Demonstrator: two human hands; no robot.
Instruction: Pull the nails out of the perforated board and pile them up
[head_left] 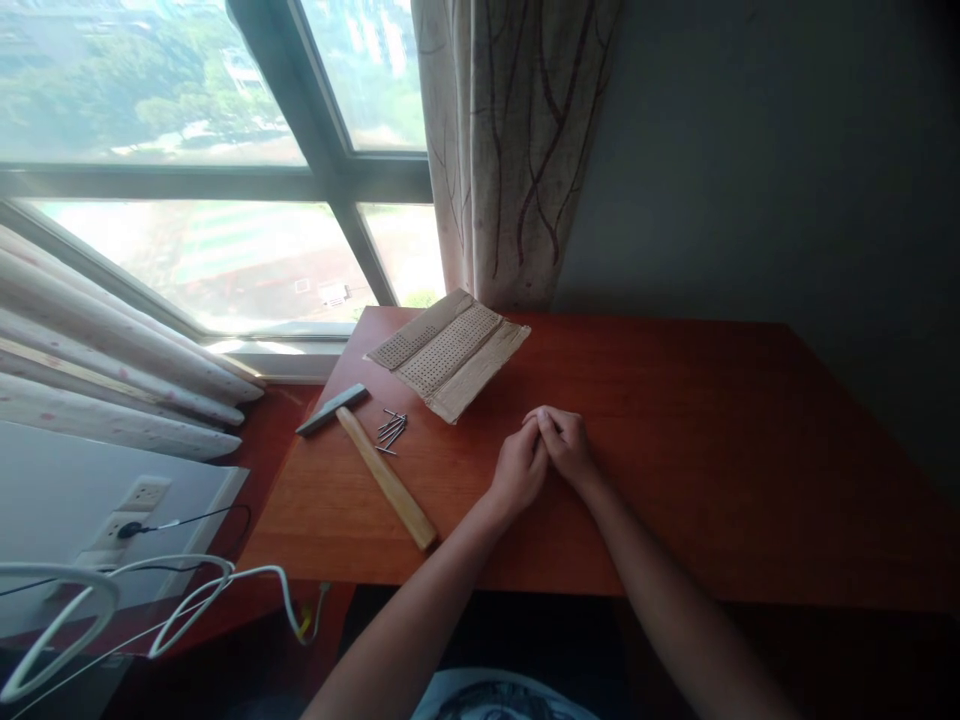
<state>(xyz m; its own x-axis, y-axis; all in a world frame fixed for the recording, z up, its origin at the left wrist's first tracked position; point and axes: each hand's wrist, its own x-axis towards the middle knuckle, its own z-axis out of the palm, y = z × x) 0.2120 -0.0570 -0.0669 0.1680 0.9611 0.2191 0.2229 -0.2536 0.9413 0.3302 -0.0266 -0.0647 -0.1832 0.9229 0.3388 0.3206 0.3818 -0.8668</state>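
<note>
My left hand point(519, 463) and my right hand point(566, 442) rest together on the table point(697, 450), fingers curled in and touching at the tips. Both are closed, and I see nothing held in them. To their left lies a hammer point(386, 482) with a wooden handle and a grey metal head, the head pointing away toward the window. A small pile of nails point(391, 430) sits just right of the handle. Beyond my hands a piece of cardboard point(454, 352) with rows of dark marks or holes lies folded, its near right edge raised off the table.
A window point(187, 250) and patterned curtains point(517, 150) stand behind the table. White cables point(217, 575) loop past its left front corner. On the low wall at left a black plug point(129, 530) sits in a socket.
</note>
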